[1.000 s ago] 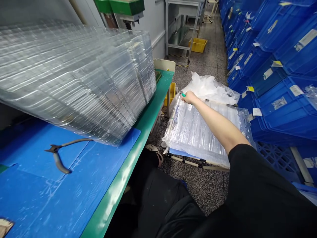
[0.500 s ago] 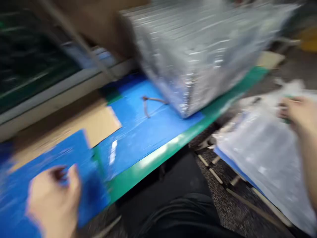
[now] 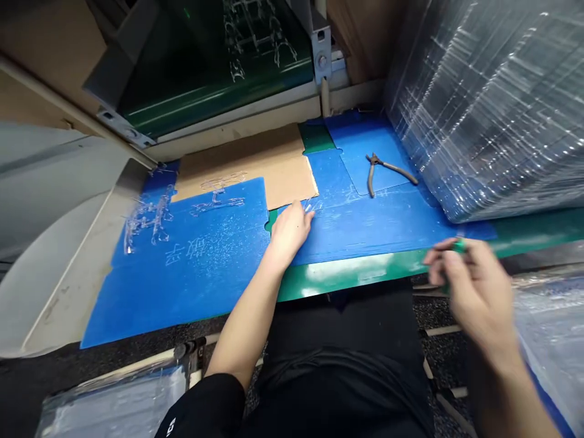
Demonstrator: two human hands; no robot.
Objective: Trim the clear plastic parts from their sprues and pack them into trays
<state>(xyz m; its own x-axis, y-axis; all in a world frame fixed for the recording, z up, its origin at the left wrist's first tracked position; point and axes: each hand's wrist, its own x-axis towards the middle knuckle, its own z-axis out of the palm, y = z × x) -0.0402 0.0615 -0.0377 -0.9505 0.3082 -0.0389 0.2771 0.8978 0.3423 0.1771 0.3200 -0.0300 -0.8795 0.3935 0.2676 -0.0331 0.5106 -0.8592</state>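
Left hand (image 3: 291, 230) at a clear plastic piece (image 3: 312, 204), right hand (image 3: 477, 289) around a green object (image 3: 458, 246).
Splayed pliers (image 3: 375, 160) lie on the blue-sheeted worktop (image 3: 340, 277) beside stacked clear trays (image 3: 497, 115).

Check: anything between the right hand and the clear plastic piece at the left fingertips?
Nothing visible: between the right hand and the clear plastic piece by the left hand lie only flat blue sheet and green bench edge. The pliers lie farther back, off that line.

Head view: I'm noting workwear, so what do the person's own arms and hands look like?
The left hand and right hand are ungloved. A short black sleeve bearing white lettering shows on the left; none clearly shows on the right.
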